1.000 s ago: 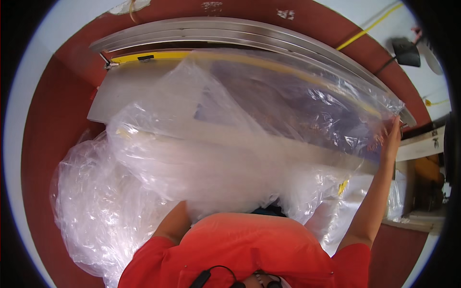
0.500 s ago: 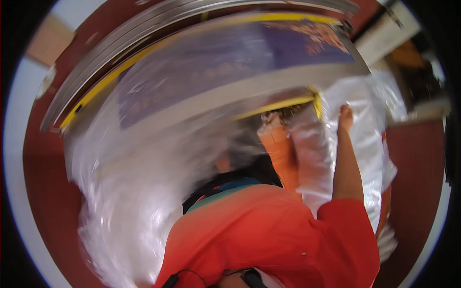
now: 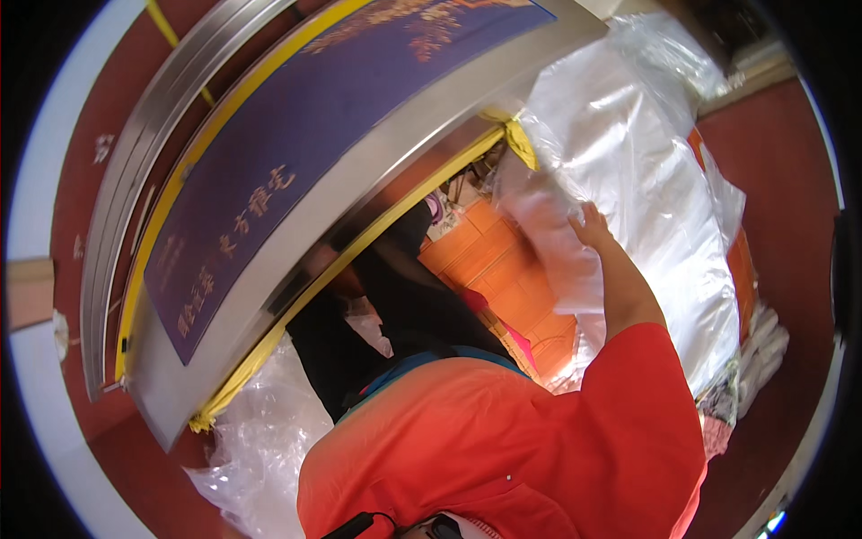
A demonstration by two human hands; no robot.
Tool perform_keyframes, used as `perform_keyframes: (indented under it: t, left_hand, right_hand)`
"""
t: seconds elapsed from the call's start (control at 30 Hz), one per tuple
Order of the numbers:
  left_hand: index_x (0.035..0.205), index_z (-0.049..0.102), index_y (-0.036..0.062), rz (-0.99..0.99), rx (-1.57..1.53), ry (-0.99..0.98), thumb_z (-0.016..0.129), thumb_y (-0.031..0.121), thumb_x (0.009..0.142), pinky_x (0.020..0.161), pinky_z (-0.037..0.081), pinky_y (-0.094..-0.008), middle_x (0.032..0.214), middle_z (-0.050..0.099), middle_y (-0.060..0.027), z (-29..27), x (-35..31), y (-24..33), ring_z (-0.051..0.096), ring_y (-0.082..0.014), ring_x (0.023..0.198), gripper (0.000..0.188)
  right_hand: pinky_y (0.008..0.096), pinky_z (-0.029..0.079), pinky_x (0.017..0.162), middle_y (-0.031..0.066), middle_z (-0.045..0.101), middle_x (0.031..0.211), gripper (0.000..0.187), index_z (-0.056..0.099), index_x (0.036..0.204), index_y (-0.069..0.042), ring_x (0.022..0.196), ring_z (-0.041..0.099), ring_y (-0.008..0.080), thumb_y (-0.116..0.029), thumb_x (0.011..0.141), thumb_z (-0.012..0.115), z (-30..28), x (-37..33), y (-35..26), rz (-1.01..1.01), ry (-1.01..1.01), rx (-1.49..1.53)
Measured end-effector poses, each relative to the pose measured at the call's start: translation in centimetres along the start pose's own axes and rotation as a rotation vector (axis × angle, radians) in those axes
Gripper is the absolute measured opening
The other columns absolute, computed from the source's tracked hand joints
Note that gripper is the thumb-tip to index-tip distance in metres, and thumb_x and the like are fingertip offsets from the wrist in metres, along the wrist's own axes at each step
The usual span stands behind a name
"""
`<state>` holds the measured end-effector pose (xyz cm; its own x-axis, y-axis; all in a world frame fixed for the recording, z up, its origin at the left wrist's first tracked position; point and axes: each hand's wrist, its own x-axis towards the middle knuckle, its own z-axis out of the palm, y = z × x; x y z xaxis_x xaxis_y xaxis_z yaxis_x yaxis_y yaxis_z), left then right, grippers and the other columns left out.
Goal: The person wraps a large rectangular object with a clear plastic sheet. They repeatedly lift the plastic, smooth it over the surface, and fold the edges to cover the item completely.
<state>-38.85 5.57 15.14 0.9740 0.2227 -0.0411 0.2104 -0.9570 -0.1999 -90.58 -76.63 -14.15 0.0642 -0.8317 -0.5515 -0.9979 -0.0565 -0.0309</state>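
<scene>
Right hand (image 3: 590,226), loosely open, apparently empty, over crumpled translucent plastic sheeting (image 3: 648,171); rectangular blue-and-silver metal panel (image 3: 310,162) is uncovered; left hand indeterminable.

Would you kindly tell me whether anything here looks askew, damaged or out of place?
Both ends of the yellow strip along the near edge of the metal panel look loose and bunched, unlike its straighter middle. Clear plastic sheeting also lies crumpled at lower left. I see no spill.

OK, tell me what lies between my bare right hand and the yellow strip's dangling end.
In the head view, only creased white plastic sheeting lies there.
</scene>
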Motion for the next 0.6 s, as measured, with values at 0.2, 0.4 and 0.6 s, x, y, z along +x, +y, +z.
perform_keyframes:
  t: [0.2, 0.4, 0.6]
  left_hand:
    - [0.106, 0.045, -0.0017, 0.975, -0.483, 0.329, 0.047, 0.011, 0.08, 0.086, 0.033, -0.031, 0.106, 0.049, -0.0137, -7.0, -0.3, 35.6, 0.045, -0.0225, 0.1, 0.029]
    - [0.113, 0.04, 0.0042, 1.433, -0.399, 0.316, 0.04, 0.019, 0.083, 0.091, 0.026, -0.035, 0.118, 0.037, -0.0146, -8.0, -8.7, 55.1, 0.034, -0.0277, 0.11, 0.034]
    - [0.11, 0.042, 0.0039, 1.367, -0.507, 0.285, 0.04, 0.018, 0.082, 0.089, 0.028, -0.0351, 0.114, 0.04, -0.0141, -8.2, -8.0, 57.1, 0.037, -0.0283, 0.107, 0.031]
  right_hand:
    - [0.0435, 0.018, 0.096, 0.0059, 0.02, 0.131, 0.067, 0.026, 0.125, -0.014, 0.121, 0.018, 0.0219, -0.049, 0.072, 0.046, -0.1, -2.5, 12.0, 0.416, -0.539, -0.467]
    - [0.0366, 0.027, 0.093, 0.0118, 0.041, 0.115, 0.038, 0.044, 0.109, -0.009, 0.115, 0.029, 0.0243, -0.006, 0.071, 0.04, -7.2, 5.1, -4.8, -0.379, 0.638, -0.25]
    - [0.0446, 0.033, 0.083, 0.0155, 0.04, 0.115, 0.041, 0.044, 0.11, -0.007, 0.096, 0.045, 0.0278, -0.005, 0.069, 0.042, -7.9, 6.3, -14.1, -0.216, 0.124, -0.549]
